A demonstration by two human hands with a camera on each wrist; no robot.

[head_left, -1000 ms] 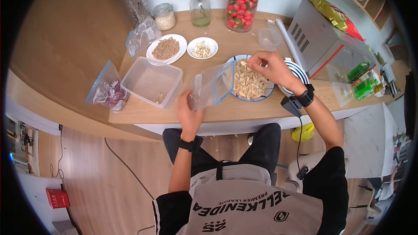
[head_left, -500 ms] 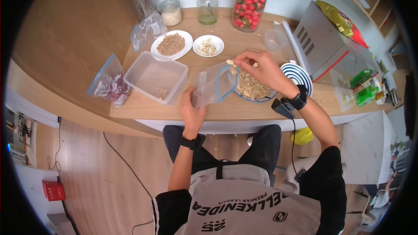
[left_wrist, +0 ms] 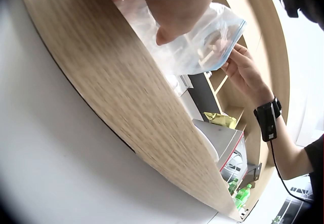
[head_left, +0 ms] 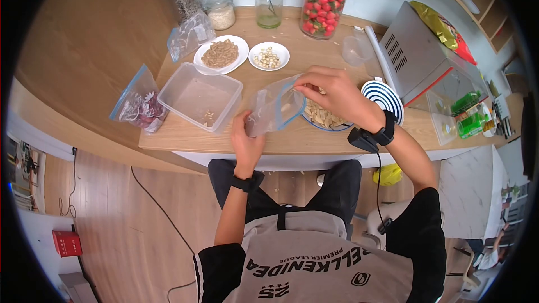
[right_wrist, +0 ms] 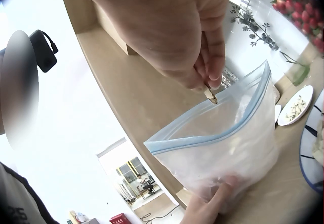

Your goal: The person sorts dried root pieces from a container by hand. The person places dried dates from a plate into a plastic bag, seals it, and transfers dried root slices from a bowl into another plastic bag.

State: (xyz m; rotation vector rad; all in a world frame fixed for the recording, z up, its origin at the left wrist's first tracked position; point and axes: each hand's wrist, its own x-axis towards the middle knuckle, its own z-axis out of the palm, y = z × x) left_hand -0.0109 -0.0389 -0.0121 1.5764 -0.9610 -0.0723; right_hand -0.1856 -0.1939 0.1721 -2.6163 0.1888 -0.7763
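Observation:
My left hand (head_left: 247, 142) grips a clear zip-lock bag (head_left: 266, 113) by its lower part, thumb in front in the left wrist view. The bag's blue-edged mouth (right_wrist: 223, 135) gapes toward my right hand (head_left: 337, 94). Just over that mouth, the right fingertips pinch a small pale dried slice (right_wrist: 210, 96). A few pale slices (left_wrist: 206, 58) show through the bag's plastic. Under the right hand lies a blue-rimmed plate heaped with dried slices (head_left: 324, 115), partly hidden by the hand.
Left of the bag stands a clear plastic box (head_left: 196, 98) with crumbs inside. Behind are plates of brown strips (head_left: 220, 54) and pale kernels (head_left: 268, 60). A bag of dark red pieces (head_left: 147, 109) stands far left, a striped plate (head_left: 383, 99) right, a jar of strawberries (head_left: 324, 10) behind.
From over the plate, the right hand has moved left to the bag's mouth with dried slices. Fewer slices show at its fingertips than half a second ago. The left hand keeps its grip.

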